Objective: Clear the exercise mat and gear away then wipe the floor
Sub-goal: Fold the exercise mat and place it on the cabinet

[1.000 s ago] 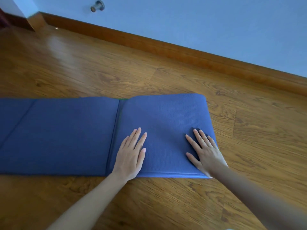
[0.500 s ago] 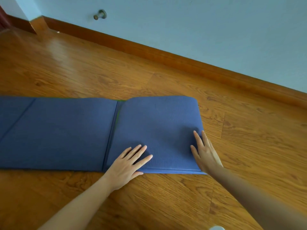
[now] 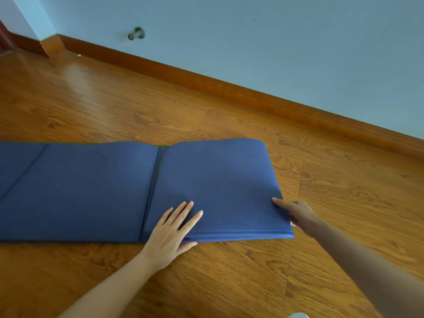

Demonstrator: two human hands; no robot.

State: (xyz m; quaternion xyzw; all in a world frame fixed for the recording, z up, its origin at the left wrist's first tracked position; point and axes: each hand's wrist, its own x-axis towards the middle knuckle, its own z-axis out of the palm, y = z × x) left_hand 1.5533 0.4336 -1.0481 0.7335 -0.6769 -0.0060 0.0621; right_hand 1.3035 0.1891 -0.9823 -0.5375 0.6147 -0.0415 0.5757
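Mat partly folded, floor not yet wiped

The blue exercise mat (image 3: 96,191) lies on the wooden floor (image 3: 229,276), running out past the left edge of the view. Its right end is doubled over into a folded stack (image 3: 218,180) of several layers, with a rounded fold on the side toward the wall. The rest of the mat lies flat to the left, with a crease line between the stack and the next panel and another crease farther left.

The left hand (image 3: 171,232) rests on the near edge of the stack, fingers straight and spread on top, the thumb down at the edge beside the floor. The right hand (image 3: 296,213) is at the near right corner of the stack, thumb on top and fingers tucked under the edge, which looks like a pinch on the layers.

Judging by this, the folding is early: one section is stacked and at least two flat panels remain in view, with more possibly out of sight. The mat has yet to be carried off. No other gear and no cloth or mop can be seen here, so wiping has likely not begun.

Beyond the mat, a wooden skirting board (image 3: 229,88) runs along the pale blue wall (image 3: 275,42), with a metal door stop (image 3: 135,34) fixed low on it.
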